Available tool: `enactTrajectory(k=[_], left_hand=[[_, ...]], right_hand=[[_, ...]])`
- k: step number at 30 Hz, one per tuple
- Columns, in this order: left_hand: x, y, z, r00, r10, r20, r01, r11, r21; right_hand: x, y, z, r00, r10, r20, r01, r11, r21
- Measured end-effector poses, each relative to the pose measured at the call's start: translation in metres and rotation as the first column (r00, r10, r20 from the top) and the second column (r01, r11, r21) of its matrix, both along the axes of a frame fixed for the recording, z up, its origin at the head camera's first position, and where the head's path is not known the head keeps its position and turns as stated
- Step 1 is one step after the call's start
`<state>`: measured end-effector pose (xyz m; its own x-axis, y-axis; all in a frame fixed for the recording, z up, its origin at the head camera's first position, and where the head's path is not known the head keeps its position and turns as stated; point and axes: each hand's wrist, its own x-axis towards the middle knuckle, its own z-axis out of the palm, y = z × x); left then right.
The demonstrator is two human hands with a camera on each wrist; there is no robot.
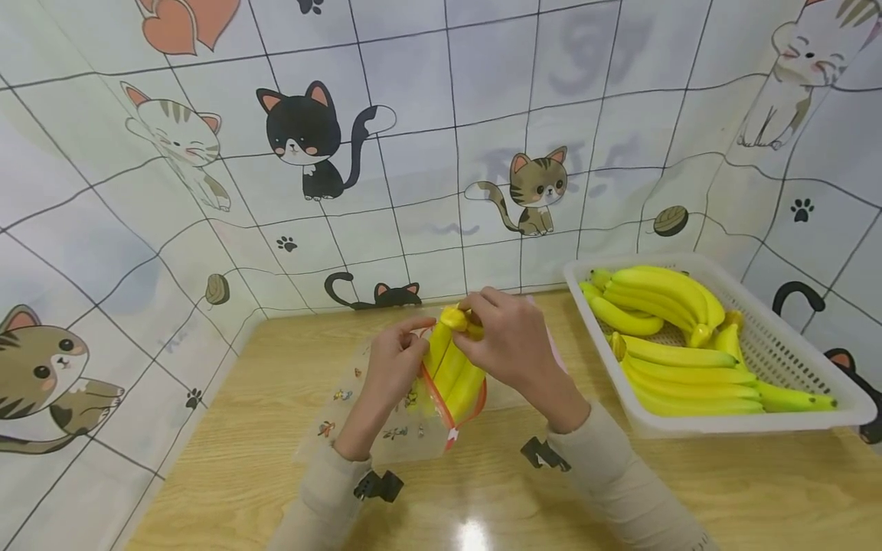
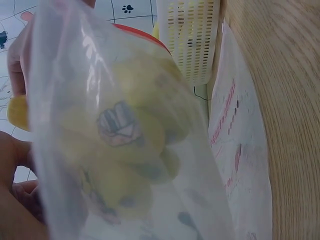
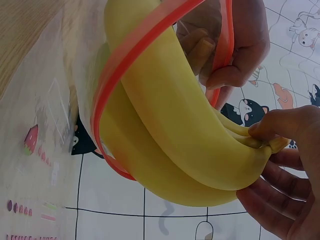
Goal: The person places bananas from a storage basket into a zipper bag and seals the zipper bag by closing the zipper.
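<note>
A bunch of bananas stands tilted with its lower part inside a clear zip bag that has a red-orange zip edge and small printed pictures. My right hand grips the bunch by its stem end, fingers and thumb around the crown, as the right wrist view shows. With thumb and fingers, my left hand pinches the bag's open edge on the left. Through the bag's cloudy film, the banana tips show in the left wrist view.
A white perforated basket at the right holds several more banana bunches. Another printed clear bag lies flat on the wooden table. Behind the table rises a wall with cat drawings.
</note>
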<state>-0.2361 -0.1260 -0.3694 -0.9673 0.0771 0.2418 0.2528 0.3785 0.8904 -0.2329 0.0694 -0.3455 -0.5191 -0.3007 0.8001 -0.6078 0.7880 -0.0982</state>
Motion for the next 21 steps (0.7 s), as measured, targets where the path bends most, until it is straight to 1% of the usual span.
enactTrajectory(k=[11,21], left_hand=[[0.0002,0.0023,-0.0027,1.000,-0.014,-0.014,0.014,1.000,-0.007],[0.0002,0.0039,-0.0051,1.000,-0.014,-0.001,0.014,1.000,-0.003]], right_hand=[[-0.0031,0.0027,-0.0031,1.000,-0.012,0.016,0.012,1.000,0.006],[-0.0035,0.0037,-0.0041,0.999,-0.024,0.035,0.023,1.000,0.016]])
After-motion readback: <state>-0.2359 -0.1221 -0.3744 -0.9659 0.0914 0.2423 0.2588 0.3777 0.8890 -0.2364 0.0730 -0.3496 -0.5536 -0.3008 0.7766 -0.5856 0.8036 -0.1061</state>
